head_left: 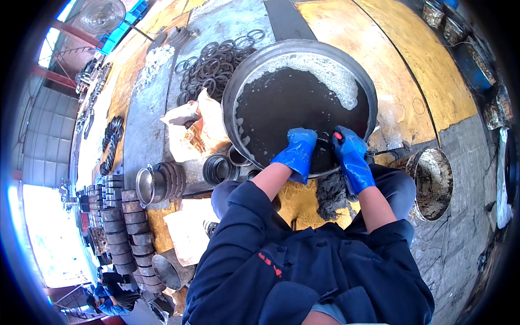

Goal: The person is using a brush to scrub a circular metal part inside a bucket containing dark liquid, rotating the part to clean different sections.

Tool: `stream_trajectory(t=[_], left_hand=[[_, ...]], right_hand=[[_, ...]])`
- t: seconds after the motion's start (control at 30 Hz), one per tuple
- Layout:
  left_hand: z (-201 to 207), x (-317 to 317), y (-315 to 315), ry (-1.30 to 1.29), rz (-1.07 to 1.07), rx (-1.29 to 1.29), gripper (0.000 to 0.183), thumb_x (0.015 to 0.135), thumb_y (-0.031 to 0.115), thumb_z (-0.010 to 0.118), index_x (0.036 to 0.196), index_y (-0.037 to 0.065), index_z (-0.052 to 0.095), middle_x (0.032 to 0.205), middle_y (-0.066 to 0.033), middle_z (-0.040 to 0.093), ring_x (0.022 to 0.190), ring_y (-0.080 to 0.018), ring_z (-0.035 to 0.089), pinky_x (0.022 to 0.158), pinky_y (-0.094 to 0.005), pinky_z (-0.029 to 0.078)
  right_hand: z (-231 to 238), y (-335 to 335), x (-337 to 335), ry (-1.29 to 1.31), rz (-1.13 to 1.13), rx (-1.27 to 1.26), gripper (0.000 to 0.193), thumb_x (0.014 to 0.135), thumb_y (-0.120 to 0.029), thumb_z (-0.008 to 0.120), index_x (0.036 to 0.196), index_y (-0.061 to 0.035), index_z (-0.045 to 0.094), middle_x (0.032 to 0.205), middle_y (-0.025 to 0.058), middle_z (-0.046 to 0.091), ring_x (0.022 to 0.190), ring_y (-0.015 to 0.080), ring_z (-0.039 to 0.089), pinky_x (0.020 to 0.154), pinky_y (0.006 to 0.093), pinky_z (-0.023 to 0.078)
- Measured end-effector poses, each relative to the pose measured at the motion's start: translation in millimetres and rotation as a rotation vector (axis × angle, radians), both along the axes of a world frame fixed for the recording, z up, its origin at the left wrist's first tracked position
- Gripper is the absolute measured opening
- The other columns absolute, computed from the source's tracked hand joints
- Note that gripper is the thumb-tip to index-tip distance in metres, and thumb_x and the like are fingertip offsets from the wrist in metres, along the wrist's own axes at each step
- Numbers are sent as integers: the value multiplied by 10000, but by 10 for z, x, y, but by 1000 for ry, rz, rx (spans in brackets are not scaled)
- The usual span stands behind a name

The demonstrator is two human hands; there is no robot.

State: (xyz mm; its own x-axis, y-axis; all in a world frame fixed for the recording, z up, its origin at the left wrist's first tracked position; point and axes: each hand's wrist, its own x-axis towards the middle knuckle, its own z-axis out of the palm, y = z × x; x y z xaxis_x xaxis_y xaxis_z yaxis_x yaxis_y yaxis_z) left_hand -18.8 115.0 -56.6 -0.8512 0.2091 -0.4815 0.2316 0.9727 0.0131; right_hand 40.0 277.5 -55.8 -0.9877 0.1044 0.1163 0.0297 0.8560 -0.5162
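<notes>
In front of me stands a wide round basin [234, 89] of dark liquid, with white foam [319, 67] along its far side. Both my hands wear blue rubber gloves and are over its near part. My left hand [299, 149] is closed, and whatever its fingers hold is hidden under the glove. My right hand [351, 154] is closed around a tool whose red handle end [338, 135] pokes out by the thumb. The rest of that tool is hidden. Something small and dark shows between the two hands, too unclear to name.
Left of the basin lie a heap of dark metal rings [208, 70], a torn white sack [197, 130] and ring stacks [218, 169]. A dirty bucket [433, 181] lies at my right. Cylindrical metal stacks [138, 233] stand far left. Another person [111, 298] is at lower left.
</notes>
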Motion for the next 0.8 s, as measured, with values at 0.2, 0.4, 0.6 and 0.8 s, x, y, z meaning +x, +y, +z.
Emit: stream_trajectory(t=[0.2,0.4,0.6,0.8], left_hand=[[271,82,-72,60,-121,-105,287,881,226,586,1089,113,749,1134,-133,715,1034,-317,696,859,-421,548],[904,195,-857,-239,255,888,251,820,215,677,973,20,712,932,-80,714,863,-246,653,782,-360,506],[896,263,-1333,-294,734,1284,276,883,162,714,1123,37,656,1007,-76,711,914,-137,660,808,-289,522],[397,169,-1607,-311,634,1411,316,879,72,687,1188,12,651,1031,-93,715,869,-194,689,793,-308,558]], right_hand=[[-277,39,-43,237,-39,6,324,835,-308,668,1117,-147,686,1041,122,703,951,310,679,809,433,540],[-155,65,-28,174,-49,8,286,856,-284,677,1065,-89,696,952,144,717,894,310,699,778,423,554],[439,-293,-277,-24,54,-1266,224,975,-206,609,1031,-9,701,970,48,724,866,115,670,806,273,544],[724,-1284,-208,-85,323,-1153,183,930,-141,648,1072,-35,693,981,45,716,931,103,657,851,269,534]])
